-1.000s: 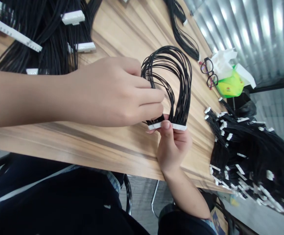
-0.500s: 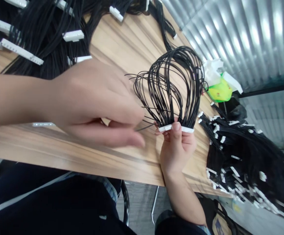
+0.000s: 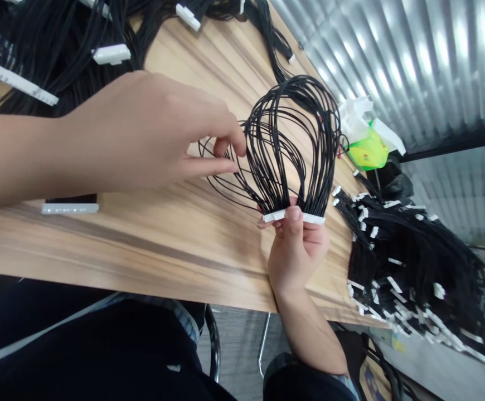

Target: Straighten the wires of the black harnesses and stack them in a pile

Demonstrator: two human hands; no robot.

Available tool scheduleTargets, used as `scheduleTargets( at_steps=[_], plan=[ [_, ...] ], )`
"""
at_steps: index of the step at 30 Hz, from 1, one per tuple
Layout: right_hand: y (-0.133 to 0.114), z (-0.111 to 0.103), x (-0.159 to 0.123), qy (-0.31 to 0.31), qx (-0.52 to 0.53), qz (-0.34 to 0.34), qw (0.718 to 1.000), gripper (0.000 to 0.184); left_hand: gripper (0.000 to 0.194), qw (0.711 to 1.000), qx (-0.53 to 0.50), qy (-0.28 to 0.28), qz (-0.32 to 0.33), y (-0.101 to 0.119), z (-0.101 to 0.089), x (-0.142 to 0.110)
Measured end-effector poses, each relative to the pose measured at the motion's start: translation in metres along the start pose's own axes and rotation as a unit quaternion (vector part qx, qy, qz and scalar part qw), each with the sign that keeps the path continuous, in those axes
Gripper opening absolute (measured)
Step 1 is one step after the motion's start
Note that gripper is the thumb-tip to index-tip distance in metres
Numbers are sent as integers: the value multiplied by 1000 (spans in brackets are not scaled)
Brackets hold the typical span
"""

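Note:
My right hand grips a long white connector, thumb pressed on its front and fingers behind. From the connector many thin black wires rise and curve over in a loose, upright loop. My left hand is at the left side of this bundle, back of the hand up. Its thumb and index fingertips are slightly apart, right beside the wires. A few stray wires stick out leftward from the bundle, passing behind the left thumb. Whether the fingertips touch a wire is hard to see.
Black wire bundles with white connectors lie at the table's upper left. Another white connector rests near the front edge. A large wire pile covers the right end. A green-yellow packet stands by the corrugated wall.
My left hand has moved up to the stray wires, and its thumb and index finger have come closer together. My right hand still holds the connector. The view has shifted slightly.

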State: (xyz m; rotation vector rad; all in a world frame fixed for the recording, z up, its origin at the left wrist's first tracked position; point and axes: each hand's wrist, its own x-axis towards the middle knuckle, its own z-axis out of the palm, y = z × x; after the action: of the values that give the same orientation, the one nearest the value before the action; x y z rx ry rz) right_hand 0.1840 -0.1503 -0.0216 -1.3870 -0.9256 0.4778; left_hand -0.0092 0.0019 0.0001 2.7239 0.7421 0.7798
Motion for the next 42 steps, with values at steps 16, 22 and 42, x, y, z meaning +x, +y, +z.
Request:
scheduleTargets(
  at_steps=[16,22,42],
  plan=[
    [0,2,-7,-41,16,-26,999,15,65,999,-51,4,-6,-2,9,-3],
    [0,2,-9,-45,-11,-29,999,16,67,998,-61,-2,-7,1,11,-3],
    [-4,-5,-16,-70,-60,-62,994,14,62,999,-51,20,4,5,3,-3]
  ],
)
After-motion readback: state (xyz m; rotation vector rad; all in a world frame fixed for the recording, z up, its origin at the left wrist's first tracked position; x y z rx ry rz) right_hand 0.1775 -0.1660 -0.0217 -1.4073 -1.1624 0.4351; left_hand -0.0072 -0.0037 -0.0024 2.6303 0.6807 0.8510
